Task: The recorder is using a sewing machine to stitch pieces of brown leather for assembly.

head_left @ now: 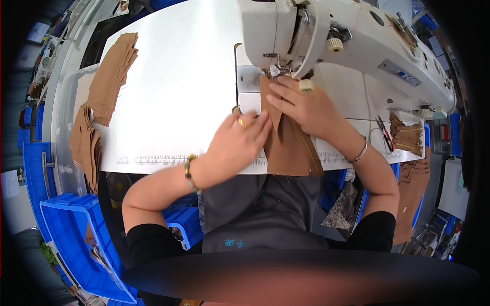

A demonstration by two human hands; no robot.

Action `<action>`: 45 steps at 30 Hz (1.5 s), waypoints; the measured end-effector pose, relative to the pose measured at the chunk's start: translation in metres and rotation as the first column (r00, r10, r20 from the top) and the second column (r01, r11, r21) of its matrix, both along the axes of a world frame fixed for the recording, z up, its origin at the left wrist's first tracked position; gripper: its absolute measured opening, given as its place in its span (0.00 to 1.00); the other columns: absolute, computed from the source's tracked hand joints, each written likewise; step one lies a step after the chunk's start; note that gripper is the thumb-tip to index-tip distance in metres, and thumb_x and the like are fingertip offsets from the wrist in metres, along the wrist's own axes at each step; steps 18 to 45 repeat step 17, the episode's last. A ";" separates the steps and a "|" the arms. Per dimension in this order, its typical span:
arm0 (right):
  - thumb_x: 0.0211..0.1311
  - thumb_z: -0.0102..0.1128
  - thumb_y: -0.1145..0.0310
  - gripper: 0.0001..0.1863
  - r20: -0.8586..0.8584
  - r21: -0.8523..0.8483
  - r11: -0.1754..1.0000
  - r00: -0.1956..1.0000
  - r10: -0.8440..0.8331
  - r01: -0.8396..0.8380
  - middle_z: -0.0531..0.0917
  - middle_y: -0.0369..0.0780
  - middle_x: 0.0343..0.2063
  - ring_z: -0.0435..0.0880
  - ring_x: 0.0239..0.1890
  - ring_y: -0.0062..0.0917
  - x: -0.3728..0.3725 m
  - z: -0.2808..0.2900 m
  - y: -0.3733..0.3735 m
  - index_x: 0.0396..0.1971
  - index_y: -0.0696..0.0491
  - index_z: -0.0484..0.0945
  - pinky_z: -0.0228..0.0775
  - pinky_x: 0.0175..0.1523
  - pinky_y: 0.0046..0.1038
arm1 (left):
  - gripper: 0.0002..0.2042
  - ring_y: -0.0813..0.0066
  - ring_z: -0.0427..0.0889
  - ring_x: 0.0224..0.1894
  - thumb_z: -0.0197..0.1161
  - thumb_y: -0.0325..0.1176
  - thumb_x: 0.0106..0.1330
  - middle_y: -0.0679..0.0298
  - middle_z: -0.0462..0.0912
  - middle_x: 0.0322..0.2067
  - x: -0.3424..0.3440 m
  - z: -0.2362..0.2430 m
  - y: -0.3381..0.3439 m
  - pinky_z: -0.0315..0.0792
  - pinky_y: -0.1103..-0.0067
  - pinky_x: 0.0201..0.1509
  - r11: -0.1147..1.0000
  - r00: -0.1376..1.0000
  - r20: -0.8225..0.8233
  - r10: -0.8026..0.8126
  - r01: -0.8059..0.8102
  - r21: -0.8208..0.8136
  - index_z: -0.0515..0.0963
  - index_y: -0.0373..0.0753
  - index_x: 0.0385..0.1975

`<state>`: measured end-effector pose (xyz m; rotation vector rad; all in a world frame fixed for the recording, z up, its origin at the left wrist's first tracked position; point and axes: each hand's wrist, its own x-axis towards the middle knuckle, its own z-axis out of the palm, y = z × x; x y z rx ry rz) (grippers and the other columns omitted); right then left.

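A brown fabric piece (pixel 287 152) with a folded flap lies under the needle area of a white sewing machine (pixel 273 30) and reaches the table's front edge. At its left edge are the bunched fingertips of my left hand (pixel 239 137), closed on the cloth, with the thumb hidden. My right hand (pixel 311 109) lies over the upper right of the fabric. Its fingers are stretched and apart, their tips just below the presser foot (pixel 274 70). A narrow darker strip (pixel 306 145) runs down the fabric's right side.
Stacked brown fabric pieces (pixel 113 76) lie at the table's left, with another pile (pixel 84 145) hanging over its edge. Thread snips (pixel 385 133) and small brown pieces (pixel 408 137) are at the right. A blue bin (pixel 76 204) stands below left. A printed ruler (pixel 153 159) follows the front edge.
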<state>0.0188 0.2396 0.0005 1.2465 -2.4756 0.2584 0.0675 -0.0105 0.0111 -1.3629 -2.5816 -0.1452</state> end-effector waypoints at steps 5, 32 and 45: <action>0.61 0.57 0.70 0.22 0.219 0.002 0.987 0.963 0.158 -0.163 0.79 0.44 0.63 0.76 0.67 0.37 0.059 0.004 0.004 0.57 0.52 0.81 0.66 0.71 0.47 | 0.20 0.65 0.81 0.53 0.64 0.29 0.54 0.52 0.83 0.57 0.074 0.005 -0.009 0.78 0.73 0.50 0.986 0.992 0.052 -0.119 0.112 0.122 0.84 0.30 0.48; 0.61 0.56 0.68 0.24 0.148 0.011 0.996 0.986 0.082 -0.084 0.79 0.50 0.62 0.78 0.66 0.43 0.135 0.000 -0.012 0.55 0.63 0.81 0.68 0.70 0.45 | 0.18 0.63 0.82 0.54 0.70 0.30 0.57 0.60 0.85 0.54 0.023 0.010 -0.010 0.78 0.73 0.53 0.973 0.990 0.121 0.074 -0.099 0.209 0.83 0.37 0.48; 0.61 0.56 0.68 0.24 0.148 0.011 0.996 0.986 0.082 -0.084 0.79 0.50 0.62 0.78 0.66 0.43 0.135 0.000 -0.012 0.55 0.63 0.81 0.68 0.70 0.45 | 0.18 0.63 0.82 0.54 0.70 0.30 0.57 0.60 0.85 0.54 0.023 0.010 -0.010 0.78 0.73 0.53 0.973 0.990 0.121 0.074 -0.099 0.209 0.83 0.37 0.48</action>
